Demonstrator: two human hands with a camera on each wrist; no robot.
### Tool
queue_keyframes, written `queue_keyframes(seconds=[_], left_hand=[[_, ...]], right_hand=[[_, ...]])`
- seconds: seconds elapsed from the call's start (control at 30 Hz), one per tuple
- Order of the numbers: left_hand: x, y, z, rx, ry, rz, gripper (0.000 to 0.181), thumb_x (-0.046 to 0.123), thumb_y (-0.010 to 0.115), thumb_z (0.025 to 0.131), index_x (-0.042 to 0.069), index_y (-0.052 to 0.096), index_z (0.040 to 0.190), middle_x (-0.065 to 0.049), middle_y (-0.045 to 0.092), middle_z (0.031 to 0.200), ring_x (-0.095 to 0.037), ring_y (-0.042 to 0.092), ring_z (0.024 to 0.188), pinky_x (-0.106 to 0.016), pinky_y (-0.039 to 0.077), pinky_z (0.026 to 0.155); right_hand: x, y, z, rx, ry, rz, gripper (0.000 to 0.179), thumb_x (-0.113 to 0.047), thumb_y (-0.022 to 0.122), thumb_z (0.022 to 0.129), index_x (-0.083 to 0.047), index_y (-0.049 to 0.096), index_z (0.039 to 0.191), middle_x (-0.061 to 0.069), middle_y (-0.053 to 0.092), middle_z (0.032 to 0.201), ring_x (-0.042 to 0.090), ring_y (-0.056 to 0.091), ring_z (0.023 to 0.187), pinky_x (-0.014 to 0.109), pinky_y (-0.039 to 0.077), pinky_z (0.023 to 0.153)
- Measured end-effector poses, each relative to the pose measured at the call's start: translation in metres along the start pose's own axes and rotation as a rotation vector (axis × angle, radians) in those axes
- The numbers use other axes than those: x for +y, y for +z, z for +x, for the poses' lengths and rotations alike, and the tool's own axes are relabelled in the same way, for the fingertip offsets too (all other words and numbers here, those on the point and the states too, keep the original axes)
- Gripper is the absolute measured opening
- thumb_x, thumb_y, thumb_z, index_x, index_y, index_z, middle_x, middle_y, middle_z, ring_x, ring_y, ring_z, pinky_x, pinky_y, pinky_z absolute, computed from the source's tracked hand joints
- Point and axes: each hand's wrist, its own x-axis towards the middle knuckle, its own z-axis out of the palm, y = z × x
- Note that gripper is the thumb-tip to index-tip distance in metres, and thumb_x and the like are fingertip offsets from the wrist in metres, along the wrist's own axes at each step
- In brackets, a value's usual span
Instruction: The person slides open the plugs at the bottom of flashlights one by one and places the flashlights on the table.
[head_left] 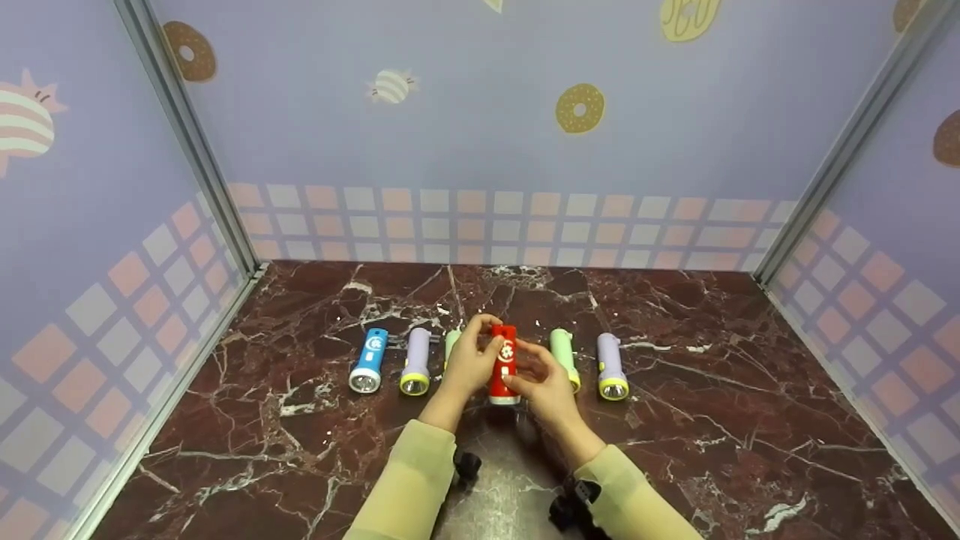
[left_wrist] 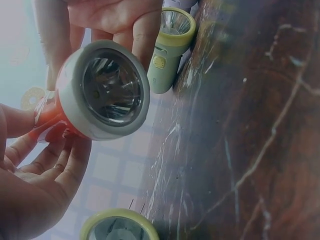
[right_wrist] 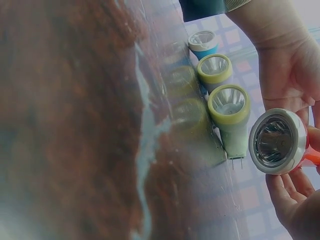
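A red flashlight (head_left: 505, 360) with a white head ring stands between my two hands, its lens end toward me. My left hand (head_left: 469, 364) grips its upper left side, thumb laid on the front near a white printed mark. From the right, my right hand (head_left: 551, 386) holds it, thumb on the lower front and fingers along the side. Its clear lens (left_wrist: 112, 87) faces the camera in the left wrist view. The right wrist view also shows the white ring (right_wrist: 295, 132), with fingers of both hands around the red body. The back of the body is hidden.
To the left lie a blue flashlight (head_left: 369, 360), a purple one (head_left: 415, 360) and a green one (right_wrist: 234, 132) with metal prongs. On the right are another green flashlight (head_left: 561, 349) and a purple one (head_left: 611, 364). Patterned panels (head_left: 480, 150) border the dark marble-look table (head_left: 247, 450).
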Motion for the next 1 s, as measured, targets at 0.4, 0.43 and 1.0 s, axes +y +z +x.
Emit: queue_keyframes(seconds=[0.4, 0.43, 1.0], left_hand=[[-0.0007, 0.0006, -0.0002, 0.006, -0.004, -0.012, 0.025, 0.000, 0.062, 0.095, -0.002, 0.058, 0.119, -0.027, 0.068, 0.116, -0.044, 0.069, 0.099, -0.050, 0.059, 0.088], [-0.0004, 0.0006, -0.0002, 0.007, -0.007, -0.009, 0.025, 0.000, 0.062, 0.095, -0.002, 0.058, 0.119, -0.027, 0.068, 0.116, -0.043, 0.069, 0.099, -0.051, 0.058, 0.088], [0.0014, 0.0009, 0.0002, 0.013, -0.026, 0.015, 0.025, 0.001, 0.062, 0.095, -0.001, 0.061, 0.120, -0.024, 0.069, 0.112, -0.033, 0.069, 0.090, -0.043, 0.058, 0.083]], right_hand=[[-0.0010, -0.0003, 0.0000, 0.005, -0.007, -0.027, 0.058, 0.008, 0.074, 0.084, 0.008, 0.054, 0.138, 0.034, 0.067, 0.121, 0.041, 0.070, 0.108, 0.022, 0.058, 0.086], [-0.0011, -0.0003, -0.0001, 0.005, -0.005, -0.027, 0.058, 0.008, 0.074, 0.084, 0.008, 0.054, 0.138, 0.034, 0.067, 0.121, 0.041, 0.070, 0.108, 0.022, 0.058, 0.085], [-0.0012, 0.0008, -0.0009, 0.007, 0.017, -0.009, 0.058, 0.009, 0.072, 0.084, 0.008, 0.053, 0.140, 0.033, 0.067, 0.122, 0.037, 0.070, 0.107, 0.024, 0.059, 0.084]])
